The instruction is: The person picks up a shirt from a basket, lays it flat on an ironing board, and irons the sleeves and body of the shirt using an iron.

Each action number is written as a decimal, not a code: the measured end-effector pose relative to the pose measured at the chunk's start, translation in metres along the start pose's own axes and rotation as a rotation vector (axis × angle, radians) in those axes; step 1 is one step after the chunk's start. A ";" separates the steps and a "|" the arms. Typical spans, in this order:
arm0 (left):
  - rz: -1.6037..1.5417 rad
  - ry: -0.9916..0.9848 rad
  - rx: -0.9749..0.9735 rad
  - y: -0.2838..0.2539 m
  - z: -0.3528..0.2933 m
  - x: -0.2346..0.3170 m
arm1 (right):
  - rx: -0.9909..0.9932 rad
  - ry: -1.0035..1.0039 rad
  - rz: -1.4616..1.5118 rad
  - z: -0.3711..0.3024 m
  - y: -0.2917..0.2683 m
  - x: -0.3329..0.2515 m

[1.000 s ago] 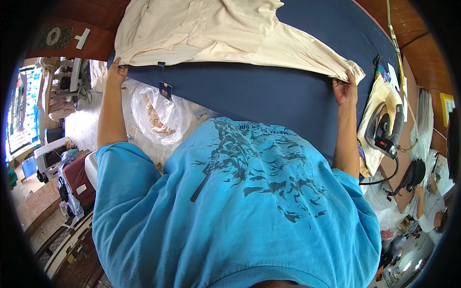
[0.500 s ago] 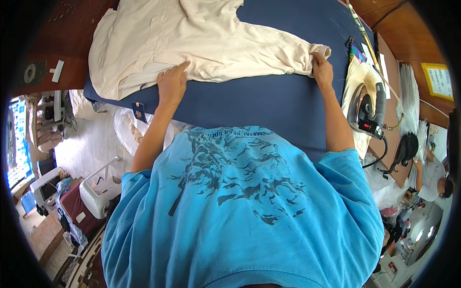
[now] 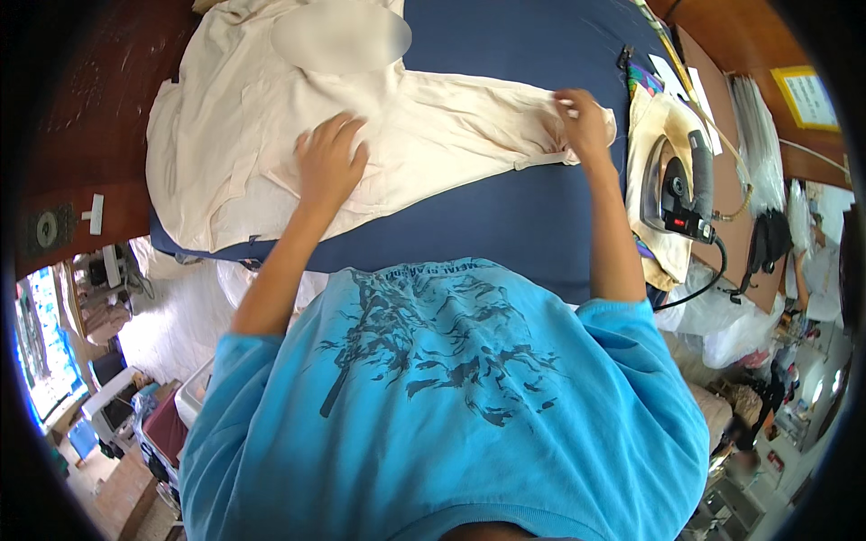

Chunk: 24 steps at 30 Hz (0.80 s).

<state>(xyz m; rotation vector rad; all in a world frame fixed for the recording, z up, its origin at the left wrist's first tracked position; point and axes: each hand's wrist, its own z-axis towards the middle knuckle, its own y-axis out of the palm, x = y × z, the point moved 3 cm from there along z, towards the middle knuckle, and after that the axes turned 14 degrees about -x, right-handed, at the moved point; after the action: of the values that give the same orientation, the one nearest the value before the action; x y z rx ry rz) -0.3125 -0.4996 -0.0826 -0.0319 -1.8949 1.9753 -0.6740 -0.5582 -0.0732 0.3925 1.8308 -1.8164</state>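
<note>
A cream garment lies spread over the dark blue ironing table. My left hand rests flat on the middle of the cloth, fingers apart. My right hand pinches the garment's right end, near its hem, at the table's right side. My blue printed shirt fills the lower half of the view.
A black and grey iron stands on a scorched cream pad right of the table, its cord trailing down. Brown wooden wall at upper left. Plastic bags and clutter lie at right, boxes and floor items at lower left.
Both hands have moved further up and onto the garment. The left hand slid from the cloth's lower edge to its middle; the garment now lies flatter across the table.
</note>
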 end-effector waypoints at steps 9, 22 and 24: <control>0.050 0.233 -0.328 0.039 0.140 0.005 | -0.076 -0.225 -0.157 0.041 0.028 0.017; 0.026 0.278 -0.389 0.036 0.154 -0.003 | -0.313 -0.155 0.018 0.038 0.010 0.033; 0.038 0.284 -0.397 0.036 0.156 -0.002 | -0.331 -0.101 -0.001 0.050 0.000 0.026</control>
<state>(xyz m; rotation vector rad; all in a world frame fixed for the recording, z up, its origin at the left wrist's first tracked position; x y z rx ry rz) -0.3650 -0.6492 -0.1053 -0.4375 -2.0657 1.4919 -0.6873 -0.6114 -0.0857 0.1726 2.0120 -1.4679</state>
